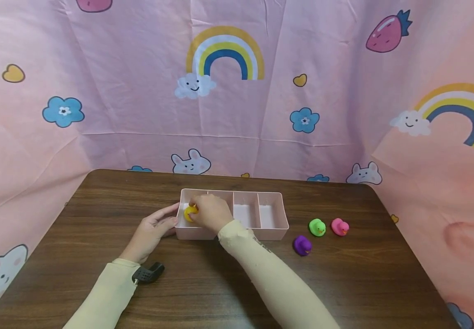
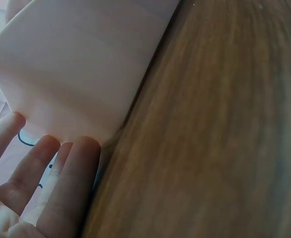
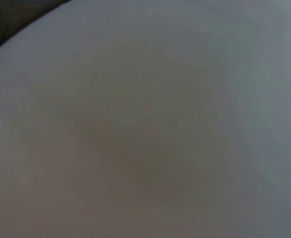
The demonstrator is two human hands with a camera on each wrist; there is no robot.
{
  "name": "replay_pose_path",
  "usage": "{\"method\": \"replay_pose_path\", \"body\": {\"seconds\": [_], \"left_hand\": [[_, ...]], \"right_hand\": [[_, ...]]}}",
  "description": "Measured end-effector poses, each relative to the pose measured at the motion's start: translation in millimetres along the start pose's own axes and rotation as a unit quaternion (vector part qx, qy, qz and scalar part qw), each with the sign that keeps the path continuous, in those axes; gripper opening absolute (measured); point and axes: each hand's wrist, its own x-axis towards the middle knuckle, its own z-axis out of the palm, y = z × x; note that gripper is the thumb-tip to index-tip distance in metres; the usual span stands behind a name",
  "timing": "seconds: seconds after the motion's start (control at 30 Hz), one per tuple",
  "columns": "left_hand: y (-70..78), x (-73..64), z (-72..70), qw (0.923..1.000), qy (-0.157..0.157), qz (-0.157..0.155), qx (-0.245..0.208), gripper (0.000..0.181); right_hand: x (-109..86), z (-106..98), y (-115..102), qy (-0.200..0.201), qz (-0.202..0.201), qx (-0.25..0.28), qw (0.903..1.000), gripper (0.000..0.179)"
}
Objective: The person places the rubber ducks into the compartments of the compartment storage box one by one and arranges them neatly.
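Observation:
A pale pink box point(image 1: 233, 234) with a row of compartments stands on the table. Inside its leftmost compartment my right hand point(image 1: 211, 212) pinches a yellow rubber duck point(image 1: 189, 214), partly covered by the fingers. My left hand point(image 1: 148, 232) rests against the box's left end, its fingers fairly straight. Close up in the left wrist view, the fingertips point(image 2: 83, 148) touch the edge of the pink end wall point(image 2: 86, 64). A blurred pale surface point(image 3: 145, 119) fills most of the right wrist view, which hides the right hand.
Right of the box, a purple duck point(image 1: 302, 246), a green duck point(image 1: 317, 227) and a pink duck point(image 1: 339, 226) sit on the brown wooden table point(image 1: 364, 283). A pink printed cloth point(image 1: 138, 55) hangs behind the table and along its sides.

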Motion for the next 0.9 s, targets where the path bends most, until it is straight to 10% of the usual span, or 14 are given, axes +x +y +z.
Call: {"method": "replay_pose_path", "body": {"seconds": [0.27,0.53,0.9], "left_hand": [[2.4,2.0,0.2,1.0,-0.002,-0.007,0.003,0.056],[5.6,3.9,2.9,0.9999,0.005,-0.002,0.013,0.064],[4.7,1.2,4.8,0.9998,0.013,-0.006,-0.012,0.059]], "right_hand": [[-24.6,-41.0,17.8,0.031,-0.047,0.004,0.9984,0.033],[-91.4,-104.6,79.8,0.086,-0.065,0.006,0.9941,0.033],[-175.5,-135.7,190.5,0.07,0.074,0.03,0.9943,0.038]]}}
